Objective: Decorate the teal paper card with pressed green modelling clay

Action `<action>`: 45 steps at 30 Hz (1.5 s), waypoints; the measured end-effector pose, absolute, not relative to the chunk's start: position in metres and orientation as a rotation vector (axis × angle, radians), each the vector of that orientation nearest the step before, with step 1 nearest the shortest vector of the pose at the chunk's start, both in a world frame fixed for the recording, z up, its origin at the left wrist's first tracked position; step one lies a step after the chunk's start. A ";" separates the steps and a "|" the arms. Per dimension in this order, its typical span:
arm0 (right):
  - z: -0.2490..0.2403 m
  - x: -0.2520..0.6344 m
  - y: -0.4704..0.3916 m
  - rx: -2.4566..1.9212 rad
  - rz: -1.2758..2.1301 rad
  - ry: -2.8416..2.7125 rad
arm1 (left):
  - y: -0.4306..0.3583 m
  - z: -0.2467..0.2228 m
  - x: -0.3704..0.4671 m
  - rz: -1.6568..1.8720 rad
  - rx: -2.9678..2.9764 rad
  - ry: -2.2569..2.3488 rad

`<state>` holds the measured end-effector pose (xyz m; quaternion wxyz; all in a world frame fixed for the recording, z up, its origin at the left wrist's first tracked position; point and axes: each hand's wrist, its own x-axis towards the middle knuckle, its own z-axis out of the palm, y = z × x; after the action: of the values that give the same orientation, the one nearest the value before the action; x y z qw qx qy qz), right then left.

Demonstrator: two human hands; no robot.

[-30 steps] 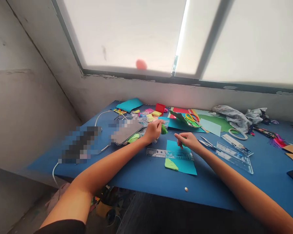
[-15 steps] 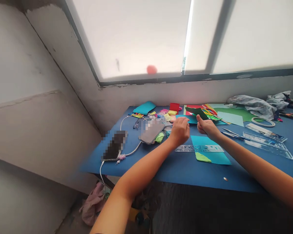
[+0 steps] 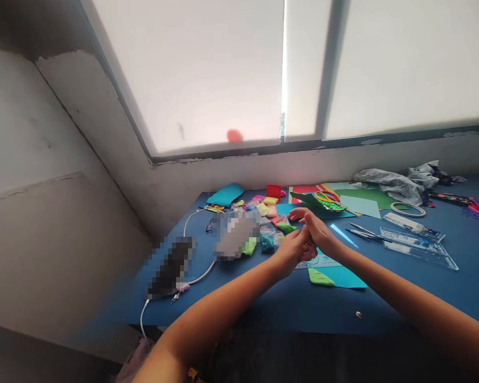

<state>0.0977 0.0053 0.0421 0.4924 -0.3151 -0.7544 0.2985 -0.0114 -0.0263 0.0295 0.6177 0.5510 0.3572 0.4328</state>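
My left hand point(image 3: 295, 251) and my right hand point(image 3: 319, 234) meet over the blue table, touching each other. The left fingers are curled in against the right hand; whatever lies between them, if anything, is hidden. On my right hand the upper fingers stretch out to the left, while the lower ones are partly covered. Below them lies a bright blue paper point(image 3: 349, 277) with a clear ruler point(image 3: 329, 260) across it and a light green piece point(image 3: 320, 277) at its near left corner. Just beyond my hands is a shiny dark green sheet point(image 3: 307, 199).
Several small bags of coloured material, including a teal one point(image 3: 267, 242), sit left of my hands. Two blurred phones lie farther left, with a white cable point(image 3: 203, 275). Scissors point(image 3: 327, 197), a tape ring point(image 3: 407, 209), pens point(image 3: 365, 233) and clear rulers point(image 3: 419, 247) are right and behind.
My hands have come together from apart. My right hand has left the shiny green sheet, which now sits behind the hands. The view has shifted, moving the table leftward and down.
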 end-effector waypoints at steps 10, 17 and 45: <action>0.024 0.122 0.014 -0.884 0.730 -2.121 | -0.009 0.012 -0.004 1.154 1.268 0.824; 0.028 0.127 0.015 -0.998 0.812 -2.099 | -0.009 0.022 -0.017 1.125 1.377 0.853; 0.022 0.135 0.032 -0.810 0.614 -2.027 | -0.014 0.027 -0.016 0.967 1.015 0.806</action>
<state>0.1351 0.0322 0.0223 0.4232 -0.3237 -0.8099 0.2455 -0.0160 -0.0137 0.0268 0.6906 0.4538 0.3607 0.4324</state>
